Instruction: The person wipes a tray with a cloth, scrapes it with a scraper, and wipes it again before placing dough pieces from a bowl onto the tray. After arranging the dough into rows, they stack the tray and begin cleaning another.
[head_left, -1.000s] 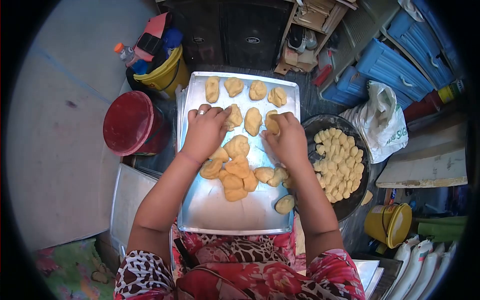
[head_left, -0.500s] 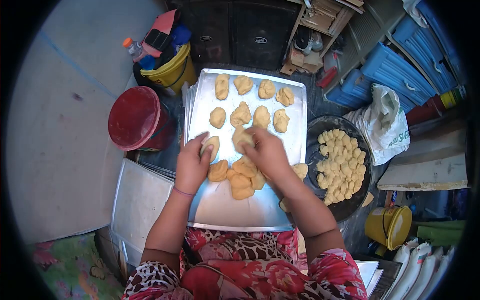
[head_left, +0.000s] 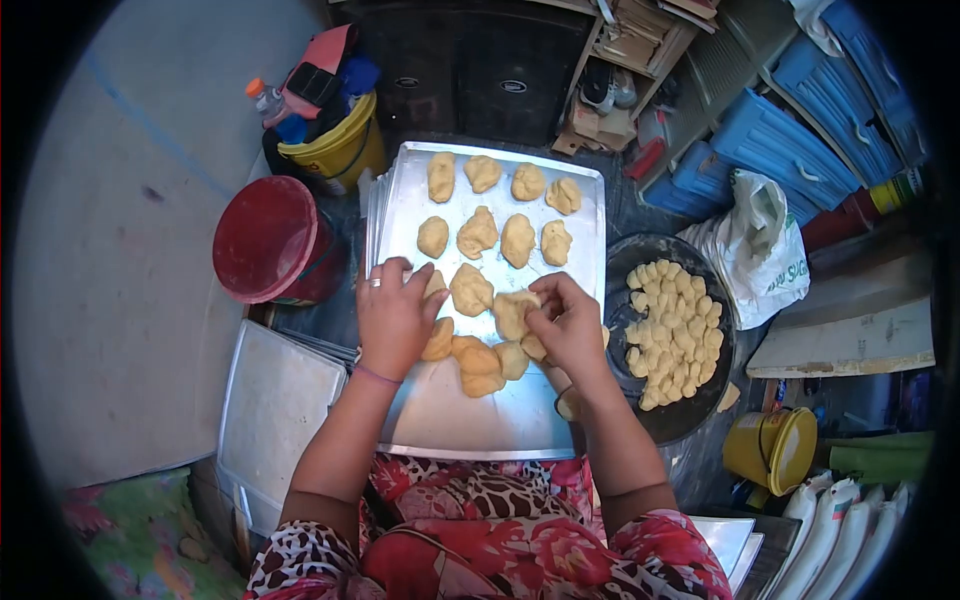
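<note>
My left hand (head_left: 392, 318) lies palm down at the left of the metal tray (head_left: 420, 420), its thumb and fingers curved round a dough piece (head_left: 435, 283) partly hidden beneath them. Between thumb and fingers, my right hand (head_left: 572, 328) pinches the edge of another dough piece (head_left: 512, 314). A lumpy dough piece (head_left: 471, 290) sits on the tray between the hands. Beyond them, two rows of dough pieces (head_left: 477, 232) are spaced apart. Nearer to me is a cluster of dough pieces (head_left: 478, 365), some touching each other; my right forearm partly covers those on the right.
A round black pan (head_left: 680, 425) at the right holds many small dough balls (head_left: 675, 330). A red bucket (head_left: 265, 240) and a yellow bucket (head_left: 345, 150) stand left of the tray. Further right are a white sack (head_left: 755, 245) and a yellow pail (head_left: 770, 450).
The lumpy piece that was in my right hand now lies on the tray. My right hand has moved right and nearer, onto another piece. My left hand has turned palm down over its piece.
</note>
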